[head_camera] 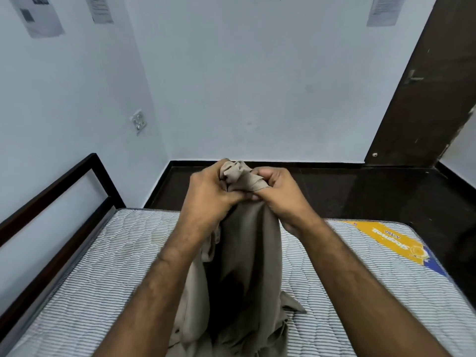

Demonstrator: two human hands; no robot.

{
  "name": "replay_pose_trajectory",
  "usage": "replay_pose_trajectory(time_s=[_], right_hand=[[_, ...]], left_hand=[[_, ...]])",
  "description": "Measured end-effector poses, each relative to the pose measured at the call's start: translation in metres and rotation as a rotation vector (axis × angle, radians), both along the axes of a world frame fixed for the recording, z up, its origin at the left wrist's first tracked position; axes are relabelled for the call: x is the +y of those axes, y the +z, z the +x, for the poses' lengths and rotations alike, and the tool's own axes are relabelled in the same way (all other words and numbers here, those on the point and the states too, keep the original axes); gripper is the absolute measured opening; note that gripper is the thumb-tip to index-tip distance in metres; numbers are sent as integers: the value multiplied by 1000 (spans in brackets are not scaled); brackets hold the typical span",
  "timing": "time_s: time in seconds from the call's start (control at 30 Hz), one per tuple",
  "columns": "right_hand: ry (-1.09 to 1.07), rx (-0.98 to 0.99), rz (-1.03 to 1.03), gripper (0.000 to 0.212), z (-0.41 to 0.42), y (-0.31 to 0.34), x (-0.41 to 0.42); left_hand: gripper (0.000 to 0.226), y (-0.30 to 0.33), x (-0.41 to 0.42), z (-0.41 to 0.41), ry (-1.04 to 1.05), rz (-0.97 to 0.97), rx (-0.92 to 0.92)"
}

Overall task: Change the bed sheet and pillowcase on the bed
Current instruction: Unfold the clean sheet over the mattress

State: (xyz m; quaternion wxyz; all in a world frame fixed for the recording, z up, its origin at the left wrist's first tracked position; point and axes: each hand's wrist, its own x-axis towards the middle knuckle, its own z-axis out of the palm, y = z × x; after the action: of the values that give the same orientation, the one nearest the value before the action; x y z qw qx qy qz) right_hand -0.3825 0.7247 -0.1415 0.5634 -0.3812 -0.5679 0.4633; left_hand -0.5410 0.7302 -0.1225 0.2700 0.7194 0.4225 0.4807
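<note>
Nearest the camera, two bare forearms are reaching forward over the bed, and between them a beige sheet (247, 253) is hanging down in long folds, its lower part lying bunched on the mattress (103, 266) at the bottom centre of the view. The mattress is showing its bare quilted cover with fine dark and white stripes, and a yellow and blue brand label (396, 246) is lying on its right far corner. Above the mattress, the left hand (208, 194) is gripping the upper end of the sheet with its fingers curled round the gathered cloth, and the right hand (278, 191) is pinching the same bunch from the other side, its fingers also curled onto the fabric; the two hands are touching each other at the fingertips, and a crumpled tuft of the sheet is sticking up between them. Along the left side of the mattress a dark bed frame (59, 191) is running away from the camera, with an upright rail standing at its far end. Beyond the far edge of the mattress a dark floor (347, 191) is meeting a pale blue wall (257, 86). A switch plate (139, 121) is sitting on the left wall, printed papers (41, 14) are hanging high on the walls, their text too blurred to read, and a dark brown door (422, 94) is standing at the right.
</note>
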Motion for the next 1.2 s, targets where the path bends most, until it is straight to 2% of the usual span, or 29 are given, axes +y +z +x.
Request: replay_pose_trajectory(time_s=[0.07,0.1,0.2,0.33,0.43,0.47,0.53,0.6,0.63,0.7,0.77,0.83,0.87,0.93,1.0,1.07,1.1,1.2], right_hand=[[18,165,-14,16,-7,-15,-2],[18,202,16,23,-10,-24,-3],[-85,106,75,38,-19,-51,-11],[-299,-10,-36,32,-10,-99,-14],[-214,-212,-229,42,12,-150,-16],[-147,-328,-317,39,19,-170,-18],[-13,-645,-454,20,30,-204,-26],[-73,-827,-496,22,45,-218,-17],[-172,-810,-481,25,54,-212,-5],[-383,-634,-355,25,69,-170,20],[-579,-427,-136,23,80,-101,41],[-684,-247,87,22,81,-22,47],[-682,-228,196,22,78,13,47],[-620,-359,365,21,65,72,40],[-502,-597,387,21,52,96,36],[-379,-696,306,18,47,93,35],[-371,-680,283,17,49,83,38],[-348,-514,186,15,67,43,44]], left_hand=[[12,4,3,1,93,160,111],[8,7,5,4,142,225,125],[10,22,11,12,264,376,90],[23,48,28,19,384,482,51],[20,64,51,16,412,479,-92],[14,68,59,15,425,468,-160],[7,78,73,13,454,447,-263],[7,84,84,12,420,410,-338],[14,85,85,11,404,393,-348],[20,75,92,11,363,310,-311],[18,51,101,13,256,152,-280],[28,27,94,23,94,-39,-286],[29,18,85,29,0,-95,-286],[28,8,61,44,-151,-65,-243],[28,6,45,58,-285,-35,-236],[12,7,39,65,-374,-94,-236],[3,7,39,65,-370,-100,-217],[16,1,45,60,-214,-65,-180]])
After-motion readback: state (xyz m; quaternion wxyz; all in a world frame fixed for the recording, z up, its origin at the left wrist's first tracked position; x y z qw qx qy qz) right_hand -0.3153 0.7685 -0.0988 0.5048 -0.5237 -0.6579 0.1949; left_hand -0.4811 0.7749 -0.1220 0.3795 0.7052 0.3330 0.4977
